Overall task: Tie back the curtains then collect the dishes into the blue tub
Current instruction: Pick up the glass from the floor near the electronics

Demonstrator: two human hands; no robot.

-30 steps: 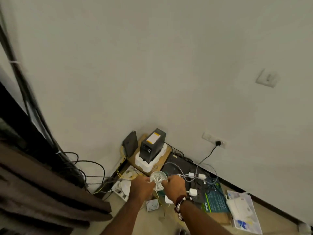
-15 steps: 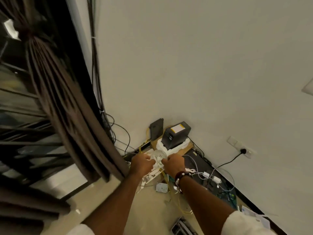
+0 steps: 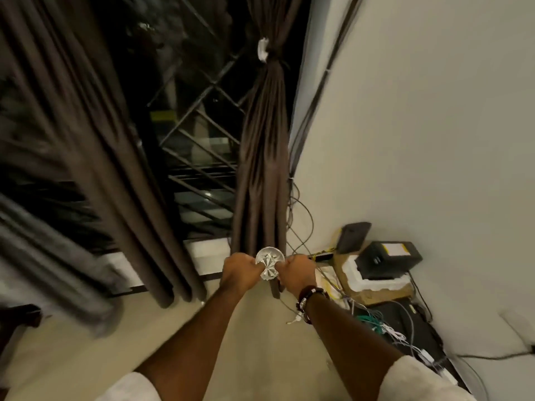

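1. Small cut-glass dish (image 3: pixel 269 266) sits between my two hands, out in front of me at the foot of the tied curtain (image 3: pixel 265 157).
2. My left hand (image 3: pixel 241 272) pinches its left side and my right hand (image 3: pixel 296 273) its right, fingers curled, probably so it stays level while I carry it.
3. That curtain is bunched by a white tie (image 3: pixel 263 52); the left curtain (image 3: pixel 95 157) hangs loose.
4. Blue tub not in view.
5. Cables (image 3: pixel 382 325) and boxes crowd the wall corner (image 3: pixel 385 256).
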